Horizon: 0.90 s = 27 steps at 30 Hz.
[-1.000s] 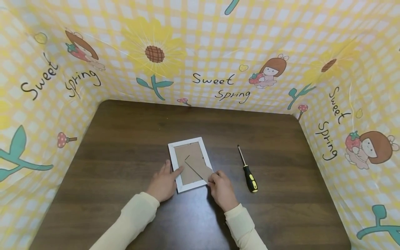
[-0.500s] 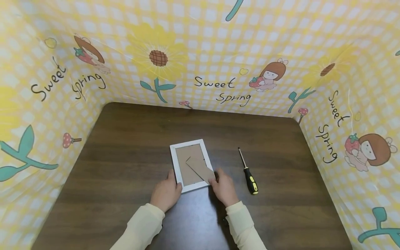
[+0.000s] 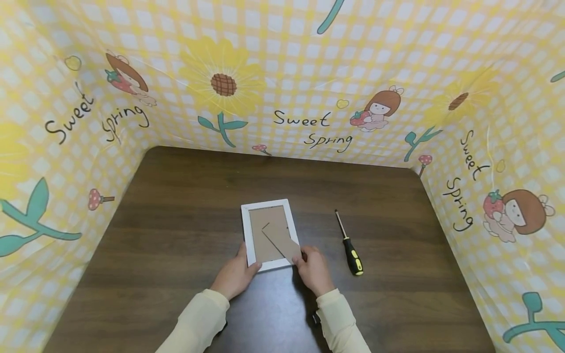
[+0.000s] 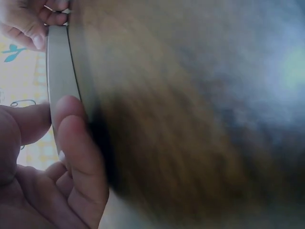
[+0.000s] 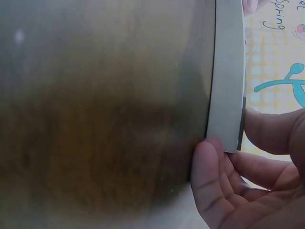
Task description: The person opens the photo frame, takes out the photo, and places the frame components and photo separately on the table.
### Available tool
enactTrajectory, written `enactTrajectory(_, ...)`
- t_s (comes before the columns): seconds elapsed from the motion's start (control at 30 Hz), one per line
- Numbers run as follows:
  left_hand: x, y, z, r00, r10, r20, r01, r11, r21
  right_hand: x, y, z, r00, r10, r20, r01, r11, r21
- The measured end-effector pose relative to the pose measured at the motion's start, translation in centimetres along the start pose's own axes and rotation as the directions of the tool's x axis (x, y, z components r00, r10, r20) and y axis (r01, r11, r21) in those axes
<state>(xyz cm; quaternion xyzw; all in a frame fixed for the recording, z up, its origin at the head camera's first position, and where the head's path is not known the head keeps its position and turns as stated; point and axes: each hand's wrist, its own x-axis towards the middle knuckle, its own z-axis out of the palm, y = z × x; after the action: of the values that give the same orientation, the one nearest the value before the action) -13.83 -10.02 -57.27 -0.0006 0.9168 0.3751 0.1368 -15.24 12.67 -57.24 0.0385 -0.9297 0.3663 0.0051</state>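
A white picture frame (image 3: 247, 230) is held back side up, showing its brown backing board (image 3: 271, 215) and a stand leg (image 3: 289, 249) folded across it. My left hand (image 3: 236, 273) grips the near left corner, thumb on top. At the near right corner my right hand (image 3: 314, 269) pinches the rim, its thumb over the end of the leg. Both wrist views show the frame's pale edge, (image 4: 60, 67) in the left one, between thumb and fingers. In the right wrist view the right hand (image 5: 248, 181) has fingertips on the frame's underside.
A screwdriver (image 3: 351, 255) with a black and yellow handle lies right of the frame on the dark wooden table (image 3: 176, 196). Yellow checked cloth (image 3: 300, 73) with printed flowers stands around the table's back and sides.
My left hand has shifted from the frame's left side to its near left corner, where it now grips. The frame has turned slightly. My right hand keeps its hold; the screwdriver stays put.
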Motion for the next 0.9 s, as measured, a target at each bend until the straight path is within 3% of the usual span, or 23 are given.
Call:
enactTrajectory(0.33,0.4,-0.7,-0.6,0.999,0.047,-0.026,-0.046,0.999,0.011,-0.3,-0.5,0.3,0.999,0.036,-0.033,-0.034,0.997,0.067)
enactTrajectory(0.53,0.6,-1.2,-1.0,0.997,0.072,-0.042,-0.07,0.997,0.036,-0.2,-0.8,0.3,0.999,0.032,-0.003,-0.031,0.989,0.142)
enactTrajectory(0.8,0.7,-1.4,-1.7,0.996,0.086,-0.021,-0.086,0.996,0.038,0.2,-0.8,0.4,0.996,0.057,0.068,-0.074,0.958,0.277)
enactTrajectory(0.9,0.6,-1.7,-2.0,0.995,0.098,-0.01,-0.098,0.994,0.038,0.4,-0.7,0.2,0.993,0.047,0.11,-0.084,0.929,0.359)
